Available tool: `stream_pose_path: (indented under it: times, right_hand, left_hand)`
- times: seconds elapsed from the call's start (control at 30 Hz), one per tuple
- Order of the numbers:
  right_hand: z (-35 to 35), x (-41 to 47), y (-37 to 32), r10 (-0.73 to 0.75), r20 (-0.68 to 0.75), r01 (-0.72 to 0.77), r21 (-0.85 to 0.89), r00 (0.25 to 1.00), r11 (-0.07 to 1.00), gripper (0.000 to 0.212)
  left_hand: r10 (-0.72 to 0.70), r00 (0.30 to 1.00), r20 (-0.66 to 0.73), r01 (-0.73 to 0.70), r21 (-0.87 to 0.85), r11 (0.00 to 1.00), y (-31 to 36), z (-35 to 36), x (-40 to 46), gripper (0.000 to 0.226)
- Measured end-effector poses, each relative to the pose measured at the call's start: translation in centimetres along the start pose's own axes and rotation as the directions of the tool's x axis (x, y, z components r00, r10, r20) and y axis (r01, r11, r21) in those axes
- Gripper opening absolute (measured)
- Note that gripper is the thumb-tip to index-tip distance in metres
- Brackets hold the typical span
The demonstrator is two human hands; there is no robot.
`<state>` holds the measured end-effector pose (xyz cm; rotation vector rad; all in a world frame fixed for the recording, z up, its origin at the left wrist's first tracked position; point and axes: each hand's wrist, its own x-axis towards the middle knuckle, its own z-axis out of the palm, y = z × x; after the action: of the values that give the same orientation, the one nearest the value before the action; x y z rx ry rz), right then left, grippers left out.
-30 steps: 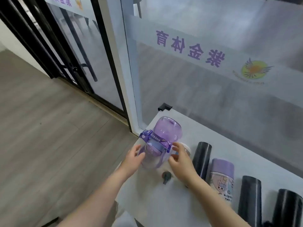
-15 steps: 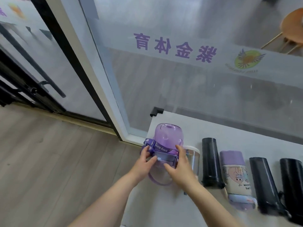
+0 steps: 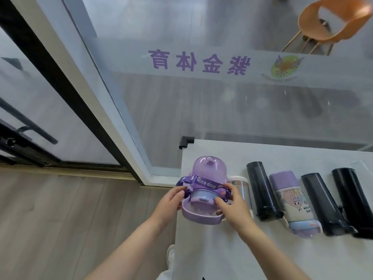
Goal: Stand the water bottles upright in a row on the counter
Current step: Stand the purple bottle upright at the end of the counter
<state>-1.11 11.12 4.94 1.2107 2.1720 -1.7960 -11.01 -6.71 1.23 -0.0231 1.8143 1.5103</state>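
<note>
Left hand curled on the left side of the purple bottle, fingers against the lid area by the strap. Purple bottle itself down on the white surface near its left edge, translucent, "Nice day" strap across it, carry handle loop toward the camera. Right hand gripping the bottle's right side, thumb and fingers pinched around the lid. Just right of the purple bottle, half hidden behind that hand, a pale bottle. Further right of it, a black bottle, then a cartoon-print bottle with a purple end, then two more black ones, all side by side in a row. Can't honestly tell upright from lying flat from this top-down angle.
</note>
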Motion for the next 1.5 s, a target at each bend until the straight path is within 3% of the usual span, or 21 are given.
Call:
stream_pose_path:
  times: [0.43, 0.57, 0.73, 0.87, 0.97, 1.07, 1.37, 1.5]
  right_hand:
    - [-2.6, 1.1, -4.3, 0.191, 0.167, -0.239, 0.346, 0.967, 0.907, 0.025]
    - [-2.9, 1.4, -5.1, 0.183, 0.144, -0.225, 0.382, 0.973, 0.896, 0.027]
    - [-2.4, 2.1, -5.0, -0.019, 0.028, 0.013, 0.196, 0.999, 0.981, 0.059]
    - [-1.6, 2.4, -5.5, -0.097, 0.107, 0.101, -0.025, 0.989, 0.995, 0.070]
    - [-0.9, 3.4, -6.0, -0.106, 0.047, 0.112, -0.145, 0.993, 0.983, 0.088]
    - [0.0, 4.5, -6.4, -0.066, -0.059, 0.057, -0.141, 0.996, 0.988, 0.091]
    - [1.9, 6.6, -7.2, -0.064, -0.168, 0.059, -0.037, 0.984, 0.998, 0.089]
    - [2.6, 8.0, -8.5, -0.081, -0.226, 0.088, 0.020, 0.971, 0.996, 0.082]
  left_hand:
    - [0.123, 0.988, 0.094, -0.112, -0.115, 0.987, 3.5, -1.4, -0.4, 0.042]
    - [0.140, 0.987, 0.081, -0.133, -0.083, 0.988, 4.4, -1.0, 0.3, 0.034]
    - [0.195, 0.981, -0.001, -0.195, 0.010, 0.981, 5.9, 0.3, 1.8, 0.010]
    - [0.236, 0.968, -0.084, -0.225, 0.120, 0.967, 7.3, 1.2, 3.4, 0.009]
    - [0.249, 0.967, -0.059, -0.239, 0.137, 0.961, 8.1, 1.8, 4.2, 0.008]
    - [0.261, 0.965, -0.018, -0.256, 0.142, 0.956, 7.7, 2.2, 5.2, 0.010]
    - [0.272, 0.962, -0.006, -0.269, 0.142, 0.953, 5.5, 1.8, 5.4, 0.059]
    - [0.206, 0.978, -0.009, -0.183, 0.430, 0.884, 3.1, 1.1, 5.7, 0.059]
